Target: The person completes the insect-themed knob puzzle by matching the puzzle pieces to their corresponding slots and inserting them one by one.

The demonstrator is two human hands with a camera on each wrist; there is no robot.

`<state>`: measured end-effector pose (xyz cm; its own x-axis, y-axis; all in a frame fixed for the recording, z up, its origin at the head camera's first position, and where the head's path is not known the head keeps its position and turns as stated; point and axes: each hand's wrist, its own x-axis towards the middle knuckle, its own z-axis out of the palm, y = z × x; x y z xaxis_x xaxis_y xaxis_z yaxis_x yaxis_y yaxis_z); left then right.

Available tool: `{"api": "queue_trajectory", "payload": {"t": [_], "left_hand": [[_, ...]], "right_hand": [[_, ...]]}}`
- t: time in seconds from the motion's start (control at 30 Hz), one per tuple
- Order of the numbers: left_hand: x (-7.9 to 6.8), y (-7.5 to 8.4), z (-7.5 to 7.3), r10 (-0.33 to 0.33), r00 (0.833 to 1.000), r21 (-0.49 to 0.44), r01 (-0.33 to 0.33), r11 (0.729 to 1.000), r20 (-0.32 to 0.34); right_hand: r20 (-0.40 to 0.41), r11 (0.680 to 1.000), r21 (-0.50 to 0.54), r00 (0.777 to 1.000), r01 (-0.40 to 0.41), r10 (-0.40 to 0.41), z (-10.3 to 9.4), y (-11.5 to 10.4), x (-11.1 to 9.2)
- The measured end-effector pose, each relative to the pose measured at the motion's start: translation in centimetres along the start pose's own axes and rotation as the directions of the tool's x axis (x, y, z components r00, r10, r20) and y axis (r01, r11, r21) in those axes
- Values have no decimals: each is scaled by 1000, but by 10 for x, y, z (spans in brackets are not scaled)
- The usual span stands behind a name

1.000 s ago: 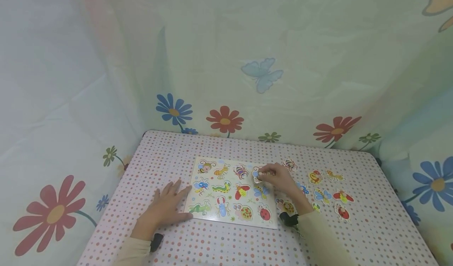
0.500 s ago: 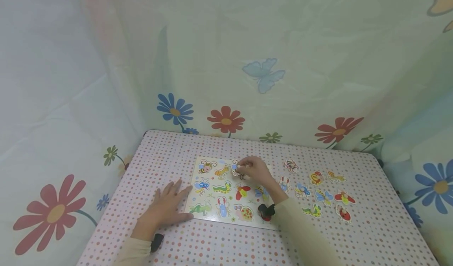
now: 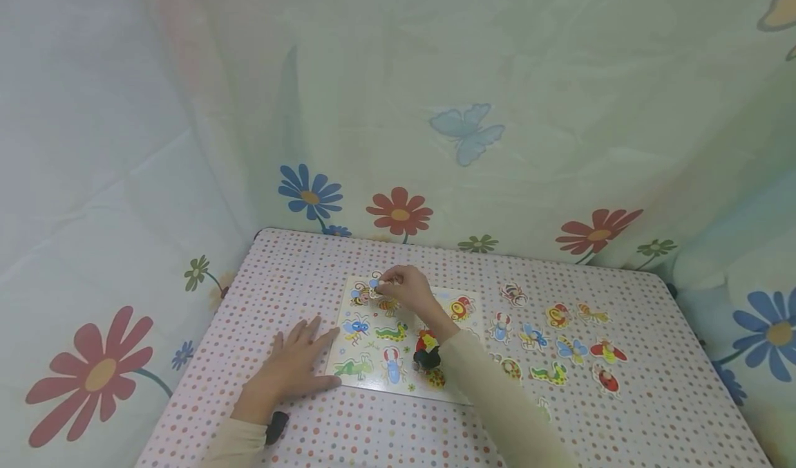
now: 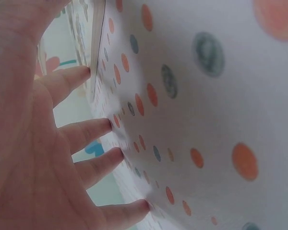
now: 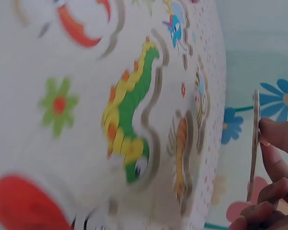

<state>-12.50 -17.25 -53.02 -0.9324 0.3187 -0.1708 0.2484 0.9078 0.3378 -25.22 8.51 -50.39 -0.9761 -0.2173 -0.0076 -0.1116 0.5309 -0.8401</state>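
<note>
My right hand (image 3: pixel 410 292) pinches a thin puzzle piece (image 3: pixel 375 285) with a blue wing and curly antennae, held over the top left of an insect puzzle board (image 3: pixel 373 384). The right wrist view catches that piece edge-on, between thumb and fingers. Under it lie the board's bee and wasp pictures, partly covered. My left hand (image 3: pixel 295 366) lies spread at the board's left edge, fingertips on the dotted cloth. In the left wrist view, one finger (image 4: pixel 74 81) is right at the board's edge (image 4: pixel 97 52). Sunken insect shapes, such as a caterpillar (image 5: pixel 129 110), show up close.
Right of the board lie several loose pieces, among them a stag beetle (image 3: pixel 500 328), a caterpillar (image 3: pixel 548 373) and a ladybird (image 3: pixel 606 379). The dotted tablecloth (image 3: pixel 385 433) covers the table. A flower-printed curtain (image 3: pixel 497 191) hangs behind and at both sides.
My right hand has moved left across the board with the puzzle piece, from its top right to its top left, uncovering loose pieces at the right. My left hand stays in place.
</note>
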Motion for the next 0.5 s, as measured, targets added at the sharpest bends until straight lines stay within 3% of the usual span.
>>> {"api": "queue_trajectory", "payload": {"t": [0.27,0.5], "left_hand": [[0,-1,-2,9,1000,-2,-9,1000,8],[-2,0,-2,14,1000,-1,-14,1000,-3]], "right_hand": [[11,997,62,999,-47,46,26,-5,11],[-11,986,-70,988,-152,152,42,-10,15]]}}
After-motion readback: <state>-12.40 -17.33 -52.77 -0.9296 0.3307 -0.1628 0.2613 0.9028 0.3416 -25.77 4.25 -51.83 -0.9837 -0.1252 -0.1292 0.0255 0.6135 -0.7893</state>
